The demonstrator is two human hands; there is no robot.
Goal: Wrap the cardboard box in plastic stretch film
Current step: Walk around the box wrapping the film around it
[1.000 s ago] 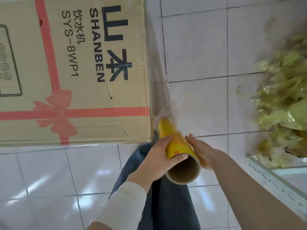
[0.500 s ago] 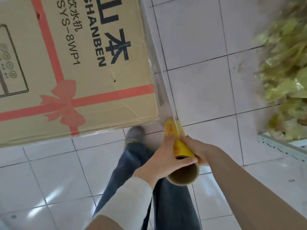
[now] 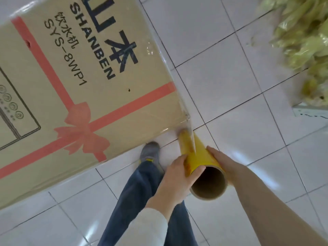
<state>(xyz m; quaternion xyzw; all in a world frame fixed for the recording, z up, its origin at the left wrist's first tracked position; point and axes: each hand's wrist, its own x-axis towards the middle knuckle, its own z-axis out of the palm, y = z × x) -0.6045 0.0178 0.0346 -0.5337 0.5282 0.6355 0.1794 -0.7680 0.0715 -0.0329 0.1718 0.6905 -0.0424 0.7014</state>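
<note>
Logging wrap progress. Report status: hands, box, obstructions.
Hands: left hand and right hand both hold the film roll. Clear film stretched from roll to corner of box. Shoe beside box edge; yellow bags off right, apart.

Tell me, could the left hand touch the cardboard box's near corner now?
Probably, if it let go: the left hand grips the film roll, and nothing stands between it and the corner of the cardboard box.

white left sleeve (image 3: pixel 152 226), blue jeans (image 3: pixel 140 192), grey shoe (image 3: pixel 150 151)

Glossy white tiled floor (image 3: pixel 221 96)
</note>
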